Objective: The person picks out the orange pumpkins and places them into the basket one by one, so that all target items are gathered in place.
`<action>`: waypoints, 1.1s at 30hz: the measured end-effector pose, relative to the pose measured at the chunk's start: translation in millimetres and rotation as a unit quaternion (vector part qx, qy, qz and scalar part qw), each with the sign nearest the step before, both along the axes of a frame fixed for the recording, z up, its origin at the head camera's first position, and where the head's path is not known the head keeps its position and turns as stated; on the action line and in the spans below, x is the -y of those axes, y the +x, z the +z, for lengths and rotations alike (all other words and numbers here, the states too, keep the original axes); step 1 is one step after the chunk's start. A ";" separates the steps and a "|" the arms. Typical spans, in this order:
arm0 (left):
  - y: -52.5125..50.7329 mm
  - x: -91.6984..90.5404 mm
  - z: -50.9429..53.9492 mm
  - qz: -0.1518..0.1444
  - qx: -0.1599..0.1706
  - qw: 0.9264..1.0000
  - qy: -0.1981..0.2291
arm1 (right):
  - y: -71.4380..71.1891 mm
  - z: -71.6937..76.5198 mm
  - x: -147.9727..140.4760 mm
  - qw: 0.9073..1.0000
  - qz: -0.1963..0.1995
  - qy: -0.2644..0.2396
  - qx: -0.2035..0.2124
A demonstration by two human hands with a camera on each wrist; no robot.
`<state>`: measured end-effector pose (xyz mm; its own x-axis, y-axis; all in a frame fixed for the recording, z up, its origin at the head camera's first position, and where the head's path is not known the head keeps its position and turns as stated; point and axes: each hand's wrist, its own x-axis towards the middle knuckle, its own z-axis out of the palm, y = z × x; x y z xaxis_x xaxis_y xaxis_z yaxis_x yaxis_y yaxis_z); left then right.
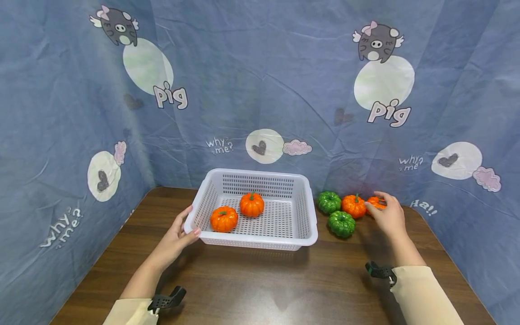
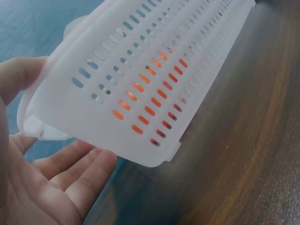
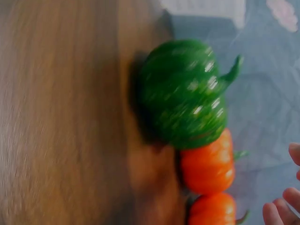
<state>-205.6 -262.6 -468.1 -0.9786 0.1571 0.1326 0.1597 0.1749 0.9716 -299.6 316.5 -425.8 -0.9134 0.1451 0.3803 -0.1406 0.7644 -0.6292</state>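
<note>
A white perforated basket [image 1: 260,241] [image 2: 140,93] holds two orange pumpkins [image 1: 224,219]. My left hand [image 1: 174,241] [image 2: 61,178] grips its left front corner, the thumb at the rim and the fingers against the end wall. On the right, my right hand [image 1: 387,216] hovers beside the rightmost orange pumpkin [image 1: 376,202] [image 3: 213,209], partly covering it in the head view; the spread fingertips [image 3: 286,211] stand apart from it in the right wrist view. Another orange pumpkin [image 1: 354,206] [image 3: 208,164] lies to its left, near two green pumpkins [image 1: 341,224] [image 3: 183,93].
The brown wooden table [image 1: 268,284] reaches back to a blue cloth [image 1: 227,90] printed with pigs and words, which also hangs at both sides. The green and orange pumpkins stand close together between the basket's right end and my right hand.
</note>
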 end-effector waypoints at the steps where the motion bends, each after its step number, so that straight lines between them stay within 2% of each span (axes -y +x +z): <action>1: 0.3 0.1 0.1 0.000 0.000 1.000 0.001 | -1.8 -2.4 -2.0 1.000 -0.005 -0.001 0.006; 6: 1.1 0.0 0.8 0.003 0.006 1.000 0.002 | -8.6 -12.9 -10.6 0.999 -0.029 -0.008 0.021; 16: 1.0 0.3 1.7 0.005 0.010 1.000 0.000 | -19.0 -30.4 -27.0 0.997 -0.075 -0.010 -0.011; 23: -1.3 0.5 0.0 0.005 0.004 1.000 -0.006 | -21.8 -36.4 -34.3 0.995 -0.101 -0.015 0.017; 33: -0.6 2.3 -0.2 0.010 0.001 1.000 -0.009 | -21.2 -42.4 -42.5 0.994 -0.098 -0.013 0.051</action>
<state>-206.2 -264.9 -468.3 -0.9818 0.1405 0.1280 0.1542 0.1949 0.9686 -320.9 359.0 -468.2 -0.9003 0.3330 0.2804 0.0761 0.7545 -0.6519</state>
